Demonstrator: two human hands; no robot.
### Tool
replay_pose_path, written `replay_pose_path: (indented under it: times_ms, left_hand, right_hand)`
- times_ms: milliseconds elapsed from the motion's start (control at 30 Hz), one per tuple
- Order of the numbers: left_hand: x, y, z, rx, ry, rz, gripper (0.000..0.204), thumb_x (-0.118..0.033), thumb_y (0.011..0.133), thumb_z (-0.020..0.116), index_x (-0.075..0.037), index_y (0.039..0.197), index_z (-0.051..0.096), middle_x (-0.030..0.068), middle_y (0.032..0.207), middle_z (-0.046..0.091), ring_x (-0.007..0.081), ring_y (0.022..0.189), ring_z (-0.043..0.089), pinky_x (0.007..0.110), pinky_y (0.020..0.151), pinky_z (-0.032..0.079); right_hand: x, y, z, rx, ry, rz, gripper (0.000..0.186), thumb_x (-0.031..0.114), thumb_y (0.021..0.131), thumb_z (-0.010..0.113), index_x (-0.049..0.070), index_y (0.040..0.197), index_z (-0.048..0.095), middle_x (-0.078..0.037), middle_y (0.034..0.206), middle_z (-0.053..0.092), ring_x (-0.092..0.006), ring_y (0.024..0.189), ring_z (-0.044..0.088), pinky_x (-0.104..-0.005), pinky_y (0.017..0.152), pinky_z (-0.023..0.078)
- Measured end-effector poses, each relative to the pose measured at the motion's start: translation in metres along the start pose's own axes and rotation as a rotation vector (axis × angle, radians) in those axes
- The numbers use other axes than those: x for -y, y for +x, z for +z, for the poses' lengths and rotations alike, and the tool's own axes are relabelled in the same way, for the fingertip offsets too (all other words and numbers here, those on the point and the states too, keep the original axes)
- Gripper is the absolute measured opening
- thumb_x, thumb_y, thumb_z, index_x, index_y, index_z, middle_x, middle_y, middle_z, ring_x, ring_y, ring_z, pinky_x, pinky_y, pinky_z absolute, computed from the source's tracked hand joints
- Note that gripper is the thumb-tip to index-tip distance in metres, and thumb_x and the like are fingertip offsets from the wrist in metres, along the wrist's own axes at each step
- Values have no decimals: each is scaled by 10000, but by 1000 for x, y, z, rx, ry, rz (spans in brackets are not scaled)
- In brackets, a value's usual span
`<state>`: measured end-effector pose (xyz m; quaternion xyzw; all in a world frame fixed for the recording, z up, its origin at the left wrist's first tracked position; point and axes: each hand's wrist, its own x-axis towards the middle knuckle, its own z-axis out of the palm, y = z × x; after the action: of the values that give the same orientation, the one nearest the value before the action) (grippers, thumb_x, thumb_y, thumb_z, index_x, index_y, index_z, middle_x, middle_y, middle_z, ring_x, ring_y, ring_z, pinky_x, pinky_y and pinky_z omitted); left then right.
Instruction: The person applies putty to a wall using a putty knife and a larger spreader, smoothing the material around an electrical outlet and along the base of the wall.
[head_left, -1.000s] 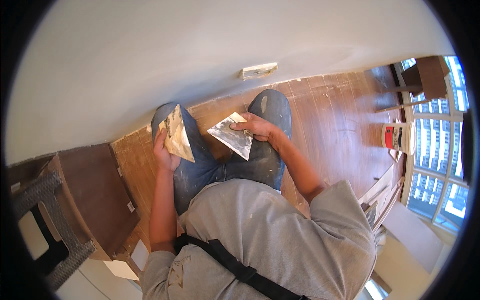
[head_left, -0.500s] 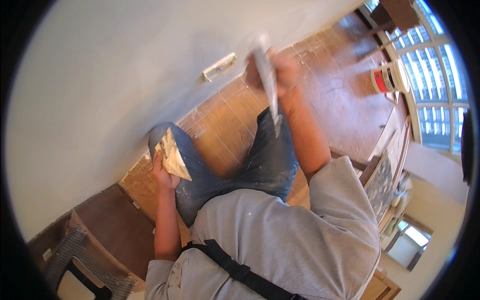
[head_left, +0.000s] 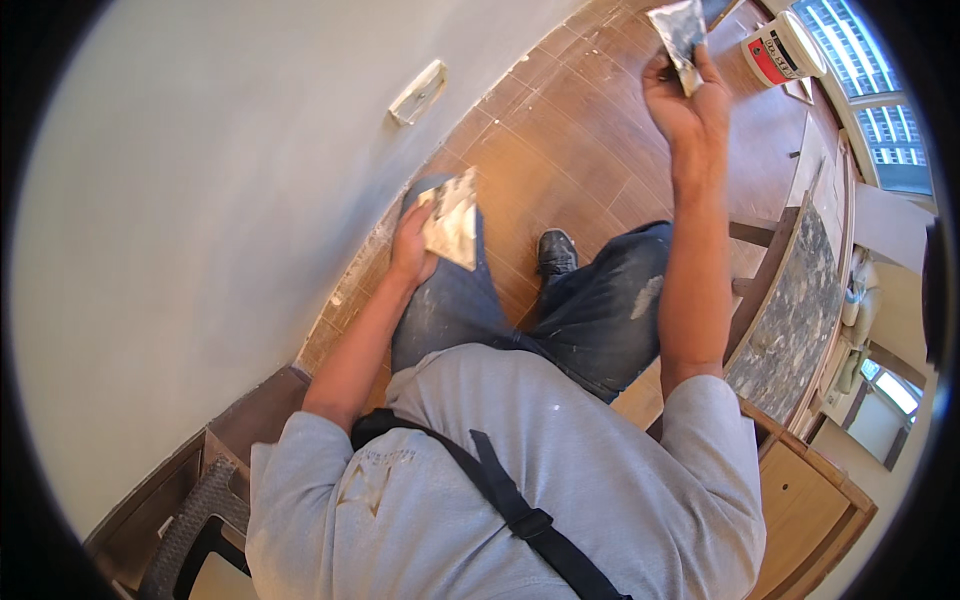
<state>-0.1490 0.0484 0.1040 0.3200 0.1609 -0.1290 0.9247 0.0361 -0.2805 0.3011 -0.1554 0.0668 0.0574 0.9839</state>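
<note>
Scraper [head_left: 682,32] clasped in right grip [head_left: 690,108] and plate [head_left: 455,222] clasped in left grip [head_left: 410,245] look light, stiff, best held by an edge.

Pale-spattered brown plank floor [head_left: 590,135], dark shoe [head_left: 556,251] planted on it, white bucket [head_left: 785,50] standing toward upper right

Right blade [head_left: 684,38] glossy, metallic; left blade [head_left: 455,222] rough, smeared; floor [head_left: 590,140] glossy wood; wall [head_left: 220,210] smooth, matt.
</note>
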Motion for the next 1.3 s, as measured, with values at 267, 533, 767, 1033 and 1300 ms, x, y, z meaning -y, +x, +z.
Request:
replay_pose_path:
  times_ms: [267,533,767,1033,1300]
  left_hand:
    - [27,3,11,51,25,-123,283,-147,970,497,22,1191,549,130,1102,662,210,945,670,322,850,532]
    - [0,-28,8,71,23,-78,265,-149,978,491,17,1178,542,111,1074,667,184,917,679,314,807,551]
    - [-13,-68,-21,-141,-65,75,309,-156,974,508,47,1208,511,134,1105,646,192,944,669,316,830,545]
    - [-14,-123,-44,-363,-197,315,398,-157,972,510,38,1314,453,154,1196,616,226,1048,642,342,933,517]
    - [-15,-155,-5,-541,-295,656,289,-123,980,479,39,1217,519,141,1126,643,205,1003,661,323,875,544]
  right_hand:
    - [13,-35,0,107,-139,26,238,180,967,505,5,1097,600,-134,974,666,-234,815,607,-346,652,486]
    - [-36,-14,5,239,-669,202,287,151,949,564,12,1200,572,-110,1040,670,-225,946,659,-353,807,542]
    - [-150,-5,47,780,-1243,562,307,80,784,716,21,1067,615,-36,934,659,-117,847,613,-266,713,485]
    - [-269,-36,129,1717,-1450,410,98,137,838,685,72,856,614,-74,606,574,-166,540,551,-311,518,402]
    - [-324,-38,203,1964,-699,-462,155,164,764,758,73,750,633,-50,591,577,-211,465,515,-319,449,380]
